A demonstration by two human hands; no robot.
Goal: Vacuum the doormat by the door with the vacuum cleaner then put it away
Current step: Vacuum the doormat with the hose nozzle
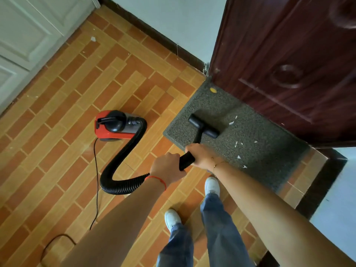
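No readable text, label, brand or number anywhere in view.

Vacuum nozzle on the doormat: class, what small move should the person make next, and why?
Probably slide the nozzle to the right across the doormat, toward the white paper scraps lying just beside it. Both hands, left hand and right hand, already grip the wand, and scraps remain only on the mat's right part, plus a yellow bit near the door.

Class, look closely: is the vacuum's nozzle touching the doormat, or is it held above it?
Touching. The head view shows the nozzle lying flat on the doormat, with no gap or shadow beneath it.
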